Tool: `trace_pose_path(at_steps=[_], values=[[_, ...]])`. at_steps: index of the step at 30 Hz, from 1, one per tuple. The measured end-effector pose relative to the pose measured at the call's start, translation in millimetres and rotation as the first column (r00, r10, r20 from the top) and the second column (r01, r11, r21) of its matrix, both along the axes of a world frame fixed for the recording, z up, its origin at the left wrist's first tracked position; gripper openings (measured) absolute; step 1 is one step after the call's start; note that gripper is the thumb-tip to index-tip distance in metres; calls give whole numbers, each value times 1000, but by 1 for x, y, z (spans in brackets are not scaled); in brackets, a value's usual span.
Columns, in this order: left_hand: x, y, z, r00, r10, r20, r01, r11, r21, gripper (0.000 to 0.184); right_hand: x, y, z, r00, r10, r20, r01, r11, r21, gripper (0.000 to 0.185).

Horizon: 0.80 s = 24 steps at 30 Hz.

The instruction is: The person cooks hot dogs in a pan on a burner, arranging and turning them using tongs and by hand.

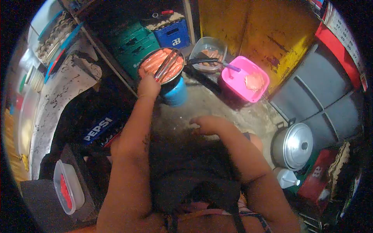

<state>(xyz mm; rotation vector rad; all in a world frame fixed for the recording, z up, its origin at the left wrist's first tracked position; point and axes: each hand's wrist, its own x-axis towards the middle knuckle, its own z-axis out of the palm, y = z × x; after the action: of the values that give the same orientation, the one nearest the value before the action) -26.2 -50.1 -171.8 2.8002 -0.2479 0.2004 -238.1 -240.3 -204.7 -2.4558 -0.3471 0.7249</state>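
Observation:
My left hand (149, 86) is closed around the near end of a pair of metal tongs (168, 64). The tongs lie across a round frying pan full of reddish sausages (155, 61). A black handle (202, 61) sticks out to the pan's right, and a blue cylindrical stand (175, 95) is under the pan. Away from the pan, my right hand (209, 125) hangs over the floor in front of my lap, fingers loosely bent and apart, with nothing seen in it.
A pink basin (226, 82) holds a pinkish piece and a purple handle. Beside it sits a clear tub (223, 43) with brown sausages. A lidded pot (297, 145) stands at right, a plastic container (77, 186) at lower left. Crates (175, 35) are behind.

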Motion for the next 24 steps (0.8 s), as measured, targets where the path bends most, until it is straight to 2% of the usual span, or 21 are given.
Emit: trace_pose_path(at_steps=[6, 9, 12, 15, 18, 21, 22, 24], values=[[-4, 9, 3, 1000, -19, -6, 19, 999, -36, 35, 2, 0, -2, 1000, 4, -9, -4, 1000, -2, 57], [-9, 15, 8, 998, -49, 44, 48, 999, 23, 38, 2, 1, 0, 1000, 4, -6, -4, 1000, -10, 57], [-11, 19, 8, 1000, -28, -3, 28, 999, -39, 40, 2, 2, -1, 1000, -18, -16, 18, 1000, -17, 58], [-10, 28, 9, 998, -70, -7, 70, 998, 4, 40, 3, 4, 2, 1000, -17, -6, 17, 1000, -25, 57], [-9, 40, 17, 998, 64, 14, -65, 996, 56, 38, 1, 3, 8, 1000, -13, -1, 13, 999, -38, 57], [9, 66, 29, 1000, 26, 5, -27, 977, 214, 31, 0, 3, 5, 1000, 1, 10, 0, 999, -38, 55], [8, 67, 37, 995, 72, 62, -86, 965, 248, 24, 0, 3, 3, 1000, 9, 16, -8, 999, -32, 55], [10, 73, 50, 994, 69, 84, -91, 955, 283, 23, 3, 4, 3, 1000, 14, 2, -14, 999, -40, 55]])
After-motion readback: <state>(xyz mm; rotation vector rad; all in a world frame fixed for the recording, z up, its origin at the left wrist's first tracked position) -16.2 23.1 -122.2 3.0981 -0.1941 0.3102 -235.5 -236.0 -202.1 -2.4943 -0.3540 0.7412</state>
